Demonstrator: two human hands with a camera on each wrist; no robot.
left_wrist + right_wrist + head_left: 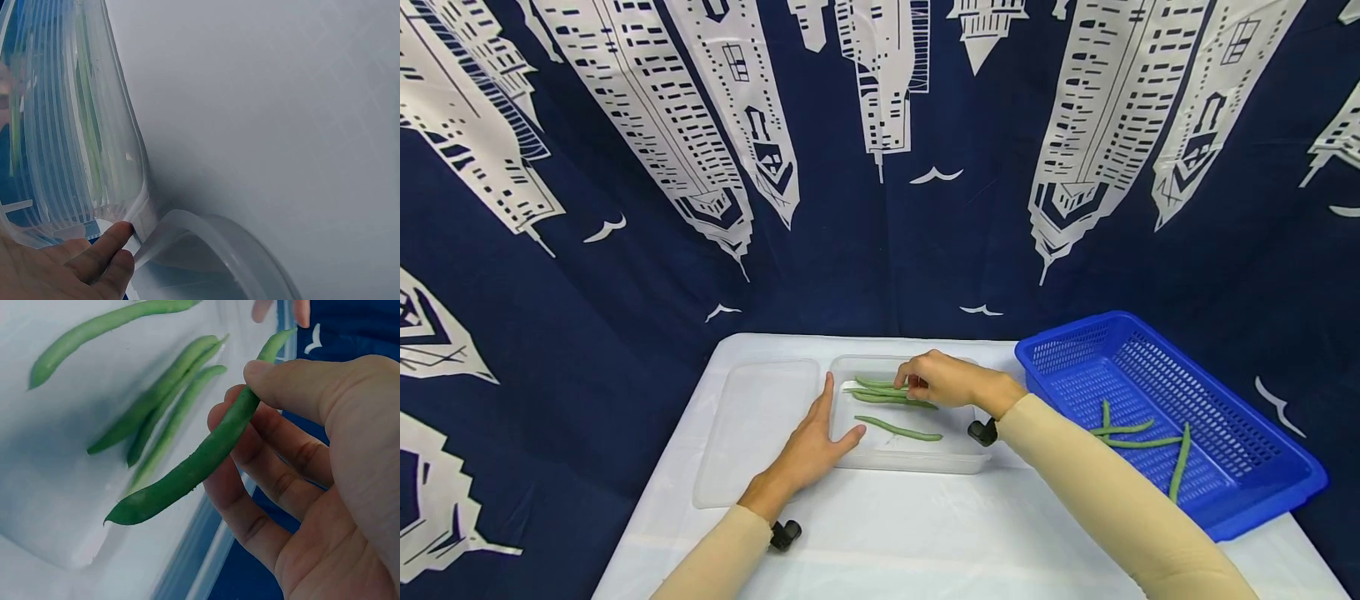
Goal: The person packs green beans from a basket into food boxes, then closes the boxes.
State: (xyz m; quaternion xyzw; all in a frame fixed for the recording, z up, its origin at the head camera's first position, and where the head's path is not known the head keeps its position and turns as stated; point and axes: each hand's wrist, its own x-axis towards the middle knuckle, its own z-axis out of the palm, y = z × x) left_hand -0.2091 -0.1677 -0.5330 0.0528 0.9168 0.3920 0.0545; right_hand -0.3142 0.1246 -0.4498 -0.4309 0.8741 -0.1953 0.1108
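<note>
My right hand pinches a green bean between thumb and fingertips, over a clear plastic container. Beneath it, several green beans lie side by side toward the container's far side, and a single bean lies apart, nearer the front. My left hand, fingers straight and thumb spread, is at the container's left end. Its fingertips show right by the container's corner in the left wrist view, with no bean in the hand.
A flat translucent lid lies on the white table to the left of the container. At the right stands a blue perforated basket with several green beans in it. A navy cloth printed with white buildings hangs behind.
</note>
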